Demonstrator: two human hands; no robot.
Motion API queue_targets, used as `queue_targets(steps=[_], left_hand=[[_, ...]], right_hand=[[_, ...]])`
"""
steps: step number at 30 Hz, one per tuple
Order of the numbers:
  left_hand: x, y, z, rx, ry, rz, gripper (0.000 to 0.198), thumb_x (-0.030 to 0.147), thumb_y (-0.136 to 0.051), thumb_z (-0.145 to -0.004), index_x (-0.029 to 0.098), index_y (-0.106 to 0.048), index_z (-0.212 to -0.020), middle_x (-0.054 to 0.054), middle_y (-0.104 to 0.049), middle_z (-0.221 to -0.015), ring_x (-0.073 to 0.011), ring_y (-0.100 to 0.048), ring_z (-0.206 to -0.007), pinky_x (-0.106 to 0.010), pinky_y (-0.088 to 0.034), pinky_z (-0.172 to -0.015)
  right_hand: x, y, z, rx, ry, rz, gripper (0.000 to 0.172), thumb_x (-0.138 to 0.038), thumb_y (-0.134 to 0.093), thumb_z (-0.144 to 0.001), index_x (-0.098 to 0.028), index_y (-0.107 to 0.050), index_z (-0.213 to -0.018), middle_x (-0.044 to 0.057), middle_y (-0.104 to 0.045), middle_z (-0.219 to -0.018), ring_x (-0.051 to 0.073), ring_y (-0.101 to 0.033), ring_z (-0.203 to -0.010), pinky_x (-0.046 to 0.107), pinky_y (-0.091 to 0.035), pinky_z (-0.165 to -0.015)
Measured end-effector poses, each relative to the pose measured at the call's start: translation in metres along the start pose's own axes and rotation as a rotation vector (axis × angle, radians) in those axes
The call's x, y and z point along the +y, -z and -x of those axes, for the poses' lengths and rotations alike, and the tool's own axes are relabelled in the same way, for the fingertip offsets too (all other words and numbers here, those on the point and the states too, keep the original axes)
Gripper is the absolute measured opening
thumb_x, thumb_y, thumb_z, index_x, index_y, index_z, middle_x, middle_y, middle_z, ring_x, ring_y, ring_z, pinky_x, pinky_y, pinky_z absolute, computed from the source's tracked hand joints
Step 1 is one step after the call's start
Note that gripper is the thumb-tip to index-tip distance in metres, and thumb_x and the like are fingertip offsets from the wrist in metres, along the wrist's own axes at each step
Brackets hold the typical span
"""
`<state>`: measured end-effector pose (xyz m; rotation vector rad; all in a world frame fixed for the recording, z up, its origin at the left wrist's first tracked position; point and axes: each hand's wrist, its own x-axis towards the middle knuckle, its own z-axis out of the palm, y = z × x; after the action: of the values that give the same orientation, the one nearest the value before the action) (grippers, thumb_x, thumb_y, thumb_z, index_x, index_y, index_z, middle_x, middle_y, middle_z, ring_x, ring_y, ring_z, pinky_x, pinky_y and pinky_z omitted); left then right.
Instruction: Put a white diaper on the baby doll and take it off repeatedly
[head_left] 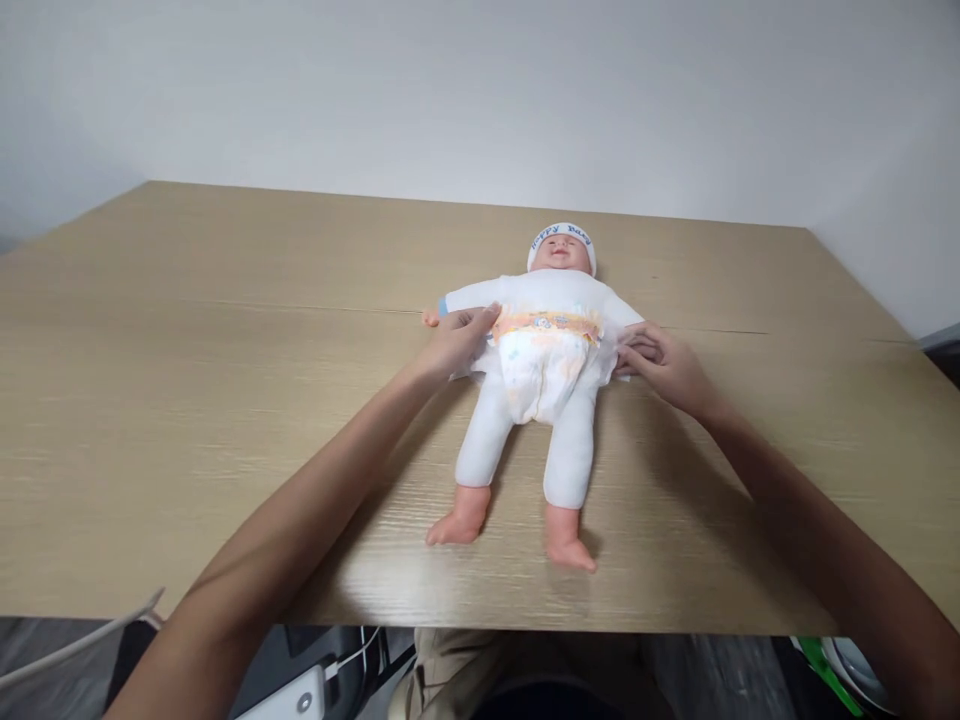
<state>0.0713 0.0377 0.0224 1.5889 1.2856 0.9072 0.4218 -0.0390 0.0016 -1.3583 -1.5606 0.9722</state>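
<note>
A baby doll (559, 290) in a white suit and a lettered white cap lies on its back, feet toward me. Around its hips is a diaper (544, 370) with an orange patterned waistband; the front panel lies up over the belly. At the doll's side on the left, my left hand (461, 340) pinches the diaper's edge near the waistband. On the other side my right hand (660, 365) has its fingers closed on the diaper's thin white side wing (611, 350). The back of the diaper is hidden under the doll.
The doll rests on a wide wooden table (225, 400) with a white wall (480, 100) behind it. Below the front edge are a white device with a cable (300, 695), a grey cable (82, 645) at the left, and a green and white object (832, 675) at the right.
</note>
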Motion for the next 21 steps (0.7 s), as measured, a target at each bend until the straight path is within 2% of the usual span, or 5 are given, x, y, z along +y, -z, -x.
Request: queue_targets(steps=[3, 6, 11, 15, 21], left_hand=[[0.015, 0.003, 0.006, 0.149, -0.137, -0.196, 0.04, 0.062, -0.068, -0.101, 0.022, -0.07, -0.105, -0.009, -0.079, -0.107, -0.0259, -0.069, -0.095, -0.039, -0.058, -0.081], [0.036, -0.011, 0.008, 0.224, -0.397, -0.408, 0.033, 0.05, -0.062, -0.107, 0.023, -0.068, -0.125, -0.011, -0.075, -0.134, -0.0296, -0.064, -0.117, -0.047, -0.053, -0.105], [0.07, -0.062, 0.009, -0.03, -0.709, -0.659, 0.03, 0.046, -0.054, -0.111, 0.024, -0.07, -0.125, -0.012, -0.071, -0.136, -0.0345, -0.057, -0.129, -0.053, -0.044, -0.114], [0.08, -0.084, 0.015, -0.152, -0.73, -0.813, 0.031, 0.046, -0.061, -0.108, 0.02, -0.073, -0.12, -0.015, -0.071, -0.137, -0.0396, -0.056, -0.131, -0.055, -0.042, -0.112], [0.074, -0.081, 0.019, -0.152, -0.664, -0.821, 0.042, 0.053, -0.072, -0.101, 0.021, -0.075, -0.127, -0.014, -0.07, -0.144, -0.0427, -0.053, -0.134, -0.057, -0.041, -0.112]], right_hand=[[0.002, -0.004, 0.026, 0.16, 0.073, 0.274, 0.035, -0.056, -0.074, -0.099, -0.026, -0.073, -0.116, 0.012, -0.082, -0.115, 0.03, -0.08, -0.092, 0.053, -0.069, -0.089], [0.0, -0.013, 0.036, 0.215, 0.152, 0.523, 0.028, -0.048, -0.071, -0.1, -0.024, -0.073, -0.114, 0.013, -0.082, -0.116, 0.033, -0.079, -0.098, 0.054, -0.064, -0.094], [-0.005, -0.024, 0.027, 0.235, 0.084, 0.738, 0.015, -0.038, -0.072, -0.099, -0.023, -0.07, -0.099, 0.011, -0.081, -0.101, 0.034, -0.075, -0.104, 0.048, -0.055, -0.099], [-0.008, -0.022, 0.026, 0.194, -0.08, 0.715, 0.023, -0.042, -0.078, -0.096, -0.022, -0.066, -0.095, 0.006, -0.076, -0.086, 0.029, -0.073, -0.088, 0.04, -0.05, -0.084], [-0.014, -0.017, 0.028, 0.069, -0.21, 0.663, 0.034, -0.051, -0.077, -0.092, -0.024, -0.063, -0.079, 0.003, -0.071, -0.076, 0.024, -0.065, -0.074, 0.034, -0.039, -0.071]])
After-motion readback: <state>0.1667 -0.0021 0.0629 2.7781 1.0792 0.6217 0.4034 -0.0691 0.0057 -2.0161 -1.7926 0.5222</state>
